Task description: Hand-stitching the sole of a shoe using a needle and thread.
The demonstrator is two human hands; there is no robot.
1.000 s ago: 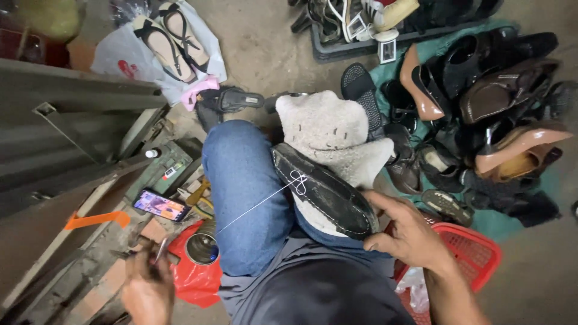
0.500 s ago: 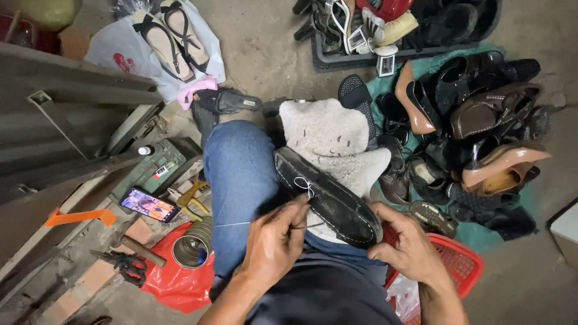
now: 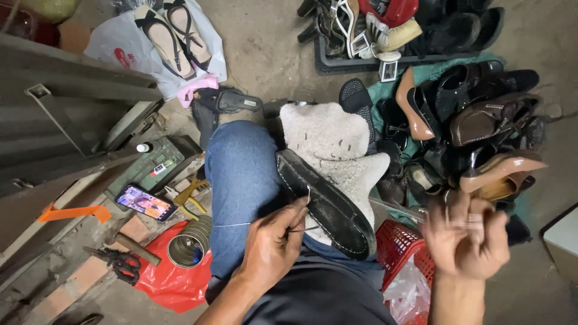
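The black shoe (image 3: 328, 204) lay sole-up across the person's lap, resting on a cream fleecy cloth (image 3: 331, 141) spread over the right knee, with the blue denim of the left thigh (image 3: 241, 180) just beside it. The left hand (image 3: 274, 247) sat at the near edge of the shoe, its fingers pinched together on a thin awl or needle (image 3: 301, 229) whose tip met the sole's rim. A pale thread (image 3: 232, 224) ran out leftward from that hand across the denim, and a small loop of it stood up at the sole's edge. The right hand (image 3: 466, 238) was lifted clear of the shoe, off to the right and blurred; its fingers looked curled upward, but whether they gripped anything could not be told.

A red plastic basket (image 3: 400, 247) sat below the shoe's toe, between the 2 hands. To the right, a heap of dark and tan shoes (image 3: 481, 132) lay on a green mat. On the left, a phone (image 3: 146, 202) with a lit screen lay near a green tool case (image 3: 159, 165), with a round tin (image 3: 188, 244) on a red bag (image 3: 171, 280) and black-handled scissors (image 3: 117, 265) close by. A pair of strappy sandals (image 3: 174, 33) rested on a white plastic bag at the top left.
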